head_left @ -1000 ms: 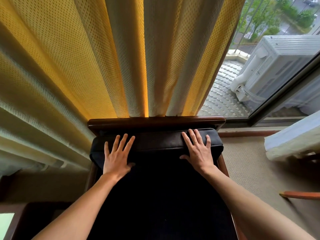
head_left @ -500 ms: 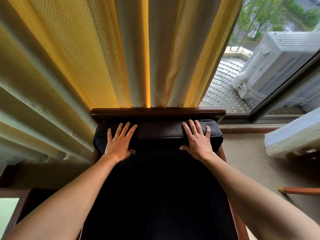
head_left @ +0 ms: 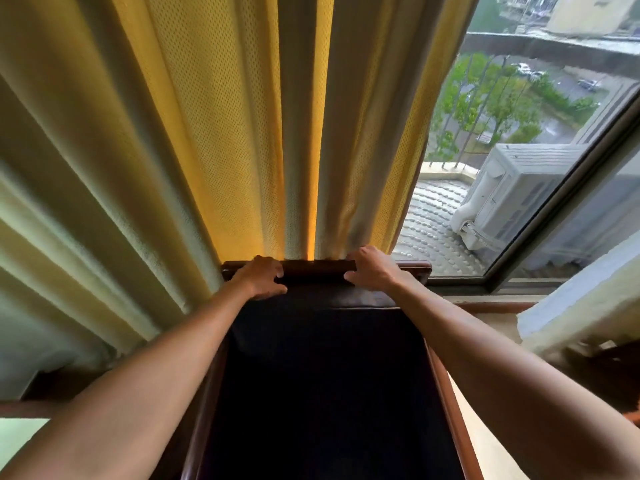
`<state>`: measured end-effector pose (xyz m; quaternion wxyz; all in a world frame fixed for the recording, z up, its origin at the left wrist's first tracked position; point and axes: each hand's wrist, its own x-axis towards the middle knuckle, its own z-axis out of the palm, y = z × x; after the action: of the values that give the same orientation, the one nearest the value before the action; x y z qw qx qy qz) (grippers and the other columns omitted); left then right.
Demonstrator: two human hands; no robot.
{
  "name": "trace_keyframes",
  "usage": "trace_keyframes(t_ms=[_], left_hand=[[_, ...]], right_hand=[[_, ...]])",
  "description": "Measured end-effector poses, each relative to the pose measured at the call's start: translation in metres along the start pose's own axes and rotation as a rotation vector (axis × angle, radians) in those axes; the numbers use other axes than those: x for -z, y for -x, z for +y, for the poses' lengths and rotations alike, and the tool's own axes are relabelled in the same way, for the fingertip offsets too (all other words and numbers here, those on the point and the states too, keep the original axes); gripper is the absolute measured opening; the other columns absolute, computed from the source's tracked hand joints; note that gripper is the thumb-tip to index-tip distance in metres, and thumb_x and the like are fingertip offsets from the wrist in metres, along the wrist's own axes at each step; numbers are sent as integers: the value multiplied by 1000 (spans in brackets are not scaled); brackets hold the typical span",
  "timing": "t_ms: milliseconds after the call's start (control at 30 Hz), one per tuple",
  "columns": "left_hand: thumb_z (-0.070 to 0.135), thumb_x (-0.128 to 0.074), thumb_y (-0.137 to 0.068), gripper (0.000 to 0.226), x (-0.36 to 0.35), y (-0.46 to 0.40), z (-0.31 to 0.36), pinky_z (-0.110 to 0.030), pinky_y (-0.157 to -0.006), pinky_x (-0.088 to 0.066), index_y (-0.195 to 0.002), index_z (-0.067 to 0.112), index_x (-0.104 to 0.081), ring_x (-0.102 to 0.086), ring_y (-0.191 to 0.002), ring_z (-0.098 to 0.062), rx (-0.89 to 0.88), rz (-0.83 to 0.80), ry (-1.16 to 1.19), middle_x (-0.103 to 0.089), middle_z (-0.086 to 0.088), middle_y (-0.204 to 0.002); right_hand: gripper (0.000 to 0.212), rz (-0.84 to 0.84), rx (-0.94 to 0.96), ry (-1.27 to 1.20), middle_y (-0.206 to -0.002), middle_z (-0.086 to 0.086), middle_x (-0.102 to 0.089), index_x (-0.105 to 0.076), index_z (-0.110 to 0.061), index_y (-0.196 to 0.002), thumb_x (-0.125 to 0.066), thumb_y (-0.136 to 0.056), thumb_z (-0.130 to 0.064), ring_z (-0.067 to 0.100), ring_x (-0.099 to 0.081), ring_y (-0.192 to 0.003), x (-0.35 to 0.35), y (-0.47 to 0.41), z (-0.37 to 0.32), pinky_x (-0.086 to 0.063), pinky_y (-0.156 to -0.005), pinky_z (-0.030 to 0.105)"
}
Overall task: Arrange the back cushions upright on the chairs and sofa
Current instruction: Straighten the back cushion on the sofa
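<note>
A dark leather back cushion (head_left: 322, 323) stands against the wooden back rail (head_left: 317, 266) of a chair right in front of me. My left hand (head_left: 259, 277) grips the cushion's top edge at the left, fingers curled over it and thumb on the front. At the right of the top edge, my right hand (head_left: 372, 270) holds it the same way. The cushion's lower part runs dark into the seat (head_left: 325, 410). Where cushion ends and seat begins cannot be made out.
A yellow curtain (head_left: 207, 133) hangs directly behind the chair. To the right is a window (head_left: 519, 133) with an outdoor air-conditioner unit (head_left: 512, 192) beyond it. A pale cushion or cover (head_left: 581, 299) lies at the right edge. The chair's wooden side rail (head_left: 450, 403) borders the seat.
Both hands have gone from lying flat on the cushion's front to curling over its top edge by the wooden rail. The view has tilted up, showing more window.
</note>
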<state>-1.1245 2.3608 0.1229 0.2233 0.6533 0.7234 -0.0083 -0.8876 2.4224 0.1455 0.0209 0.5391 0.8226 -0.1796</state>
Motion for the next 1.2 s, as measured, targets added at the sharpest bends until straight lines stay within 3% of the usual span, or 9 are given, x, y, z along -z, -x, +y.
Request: trace_keyframes(t_ms=[100, 200, 400, 567, 733, 867, 1033, 1200], left_hand=[[38, -75, -80, 31, 57, 35, 13, -38, -93, -50, -102, 16, -68, -63, -104, -23, 0, 115, 34, -69, -4, -111], [41, -75, -80, 31, 109, 79, 20, -41, -90, -52, -98, 17, -69, -63, -101, -24, -31, 242, 65, -70, -5, -108], [42, -68, -86, 33, 198, 194, 19, -41, -90, -52, -107, 17, -68, -62, -101, -22, -7, 423, 81, -68, -4, -111], [48, -66, -85, 38, 230, 309, -5, -36, -87, -50, -110, 19, -67, -62, -103, -21, 105, 546, 80, -68, -1, -113], [49, -68, -84, 34, 222, 450, -58, -36, -89, -49, -105, 22, -68, -61, -106, -21, 312, 657, 68, -68, 3, -113], [49, -68, -84, 34, 205, 593, -120, -39, -92, -49, -105, 23, -69, -58, -109, -20, 537, 729, 54, -68, 4, -111], [46, -67, -84, 31, 168, 785, -187, -35, -86, -47, -100, 19, -67, -58, -101, -25, 815, 789, 55, -65, -1, -105], [50, -67, -84, 34, 105, 990, -246, -34, -86, -44, -105, 23, -67, -57, -107, -21, 1059, 818, 61, -66, 5, -110]], right_hand=[[29, 101, 49, -53, -106, 1, -64, -67, -19, -113, -64, -86, -26, 22, -64, -90, 59, 23, -42, -57, -77, 37], [18, 175, 117, -71, -92, -5, -58, -69, -17, -104, -67, -88, -26, 16, -61, -82, 110, 51, -82, -54, -70, 32], [27, 290, 292, -77, -115, -2, -66, -68, -24, -112, -69, -86, -31, 19, -64, -102, 178, 112, -160, -56, -86, 40], [29, 320, 468, -15, -119, 1, -63, -67, -25, -114, -67, -87, -34, 21, -60, -106, 194, 167, -244, -54, -88, 44], [26, 280, 683, -57, -115, 8, -68, -71, -16, -108, -70, -84, -27, 28, -63, -107, 172, 236, -354, -53, -89, 44], [25, 189, 897, -90, -109, 1, -69, -71, -19, -105, -72, -83, -30, 23, -63, -102, 133, 308, -472, -52, -91, 39], [19, 94, 1117, -137, -108, -3, -67, -71, -24, -100, -73, -82, -29, 21, -63, -99, 73, 428, -616, -51, -89, 36], [21, -29, 1366, -156, -104, 3, -72, -73, -15, -100, -73, -81, -22, 20, -66, -100, -10, 567, -752, -50, -92, 34]])
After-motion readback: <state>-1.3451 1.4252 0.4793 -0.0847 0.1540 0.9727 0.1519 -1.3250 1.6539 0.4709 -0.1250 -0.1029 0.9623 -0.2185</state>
